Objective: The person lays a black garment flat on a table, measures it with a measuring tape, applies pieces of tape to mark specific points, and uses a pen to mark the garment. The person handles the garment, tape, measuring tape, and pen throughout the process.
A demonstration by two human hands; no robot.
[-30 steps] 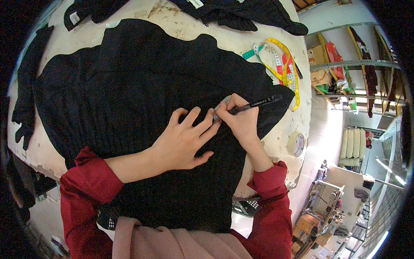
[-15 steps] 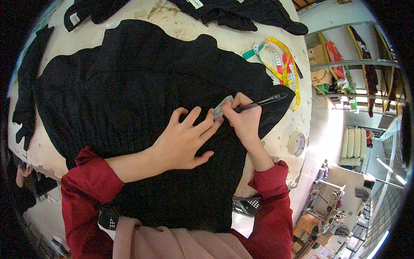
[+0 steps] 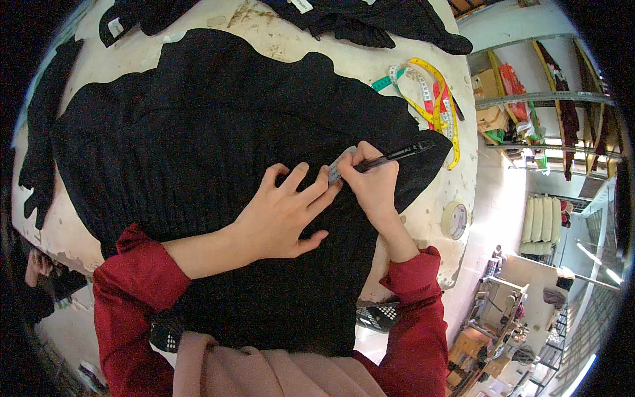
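A large black garment (image 3: 165, 152) with ribbed folds is spread over the pale worktable (image 3: 456, 192). On top of it lies a small white label (image 3: 336, 173), partly covered by my fingers. My left hand (image 3: 281, 215) rests on the cloth with fingers spread, its fingertips touching the label's left edge. My right hand (image 3: 374, 178) is closed around a dark pen (image 3: 407, 152), whose tip end is down at the label and whose back end points to the right.
Coiled tape measures (image 3: 433, 99) in yellow, white, red and green lie at the table's upper right. A tape roll (image 3: 454, 220) sits near the right edge. More black garments (image 3: 357, 26) lie along the far side. Another person's hand (image 3: 38, 266) shows at far left.
The pen has turned slightly in my right hand, and that hand has shifted a little left. My left hand stays in place.
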